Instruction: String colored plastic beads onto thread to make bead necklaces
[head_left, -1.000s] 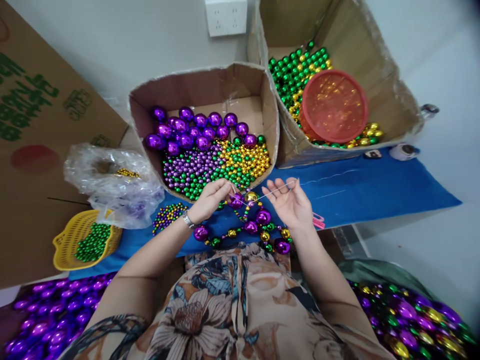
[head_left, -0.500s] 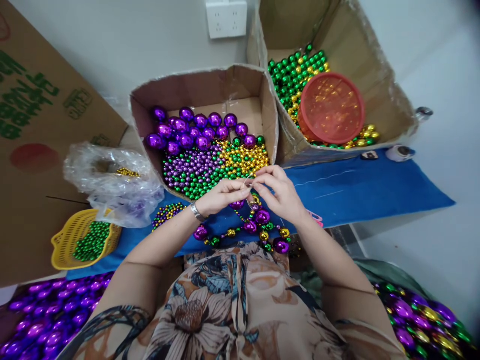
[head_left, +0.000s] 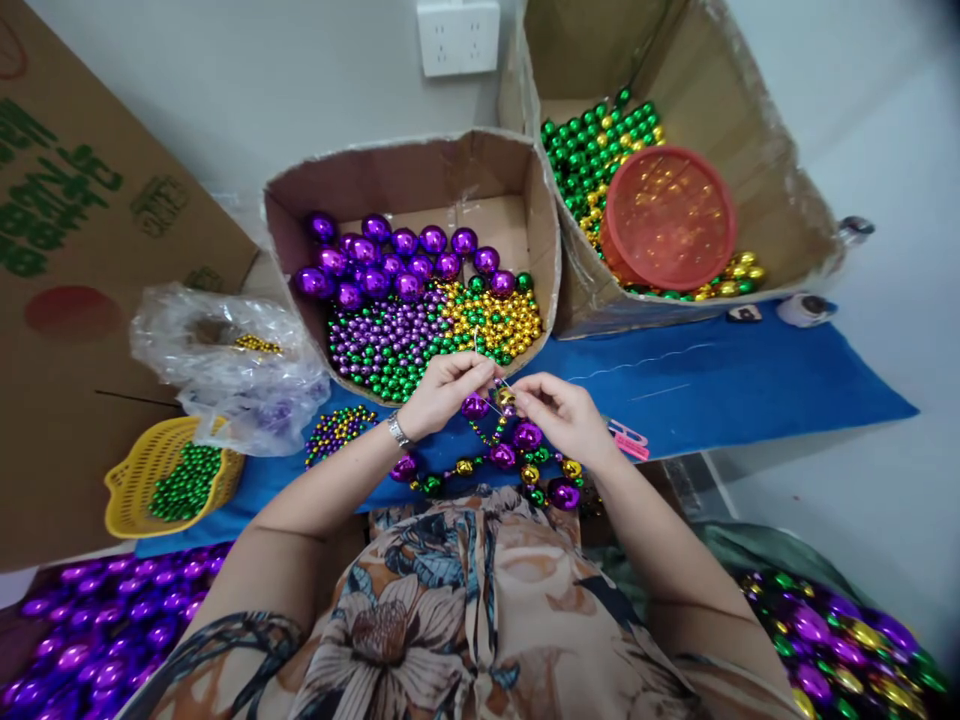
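My left hand [head_left: 448,393], with a metal watch at the wrist, pinches a thin pale string [head_left: 476,342] whose end sticks up above the fingers. My right hand [head_left: 561,410] is closed on the same string, a little to the right, and a short stretch runs between the two hands. Below them a bead necklace [head_left: 502,455] of large purple, gold and green balls lies in a loop on the blue cloth [head_left: 652,385]. Just past my fingers stands a cardboard box [head_left: 491,215] with purple balls and smaller purple, green and gold beads.
A second cardboard box [head_left: 780,170] holds green and gold beads and a red bowl [head_left: 670,220]. Left are a yellow basket [head_left: 124,490] of green beads and a plastic bag [head_left: 187,330]. Pink-handled snips [head_left: 628,440] lie by my right wrist. Purple balls [head_left: 97,630] fill the lower left.
My hands have moved slightly apart and my right hand has come lower. The string between them now shows, and its end stands up above my left fingers. The pink handles are more visible.
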